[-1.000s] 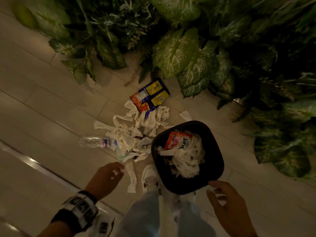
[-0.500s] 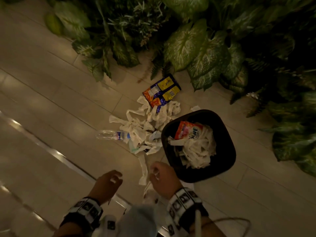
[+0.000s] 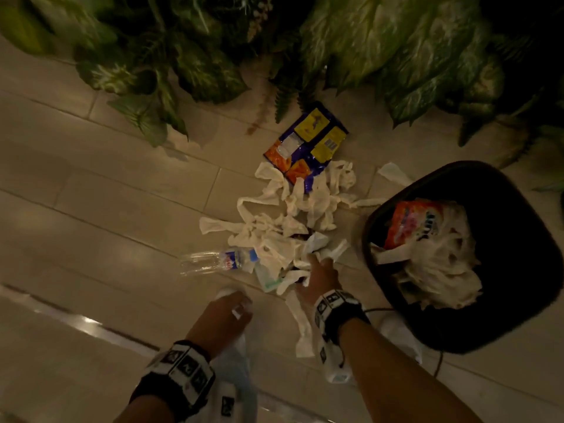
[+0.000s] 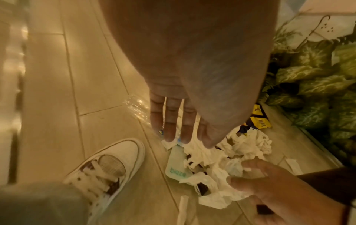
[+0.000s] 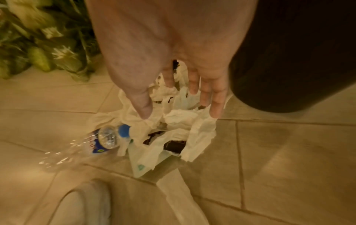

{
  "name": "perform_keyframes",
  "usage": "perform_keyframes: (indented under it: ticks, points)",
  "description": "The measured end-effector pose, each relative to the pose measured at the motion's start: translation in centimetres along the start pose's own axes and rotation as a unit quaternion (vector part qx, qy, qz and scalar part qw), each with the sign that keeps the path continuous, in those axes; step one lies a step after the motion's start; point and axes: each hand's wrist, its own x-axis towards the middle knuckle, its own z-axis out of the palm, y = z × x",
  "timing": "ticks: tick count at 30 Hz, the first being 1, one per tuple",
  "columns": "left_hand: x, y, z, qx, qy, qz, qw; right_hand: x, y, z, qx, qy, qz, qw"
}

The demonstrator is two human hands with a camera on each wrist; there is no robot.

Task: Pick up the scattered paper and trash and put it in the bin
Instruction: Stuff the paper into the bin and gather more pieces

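Now right hand (image 3: 320, 271) fingers spread, touching paper pile (image 3: 283, 227).

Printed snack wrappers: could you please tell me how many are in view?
2: a purple-and-yellow foil wrapper on the floor by the plants, and an orange printed wrapper inside the black bin. Paper may hide more.

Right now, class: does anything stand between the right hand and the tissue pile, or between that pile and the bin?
Nothing visible does. The right hand already reaches into the tissue pile; the bin stands open beside it, only bare floor between.

Black wristbands (image 3: 180, 374) bearing white marker tiles, light jeans (image 4: 38, 204), and white lace-up sneakers (image 4: 108, 166).
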Motion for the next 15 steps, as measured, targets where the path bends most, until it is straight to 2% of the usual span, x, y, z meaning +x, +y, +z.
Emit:
perform_keyframes:
  ticks: [3,6,10,13,15]
  points:
    - [2.7,-3.6,-1.1,0.006,-0.022,0.019,1.0,4.2,-1.0,1.8,0.011,0.027,-0.007,1.0]
    - [5.4,-6.8,-2.0,0.045,-0.049,0.002,0.998,7.5,-1.0,4.1,0.02,0.037,0.022,0.999]
    - [9.1,-8.5,-2.4,0.076,-0.003,0.01,0.997,9.5,-0.2,5.7,0.026,0.088,0.066,0.994]
    - [12.3,-8.2,-1.8,0.101,0.032,0.004,0.994,8.7,1.1,5.4,0.101,0.185,0.055,0.976]
    - [14.5,-8.0,-1.0,0.141,0.037,0.011,0.989,6.7,1.8,5.0,0.14,0.273,0.043,0.951]
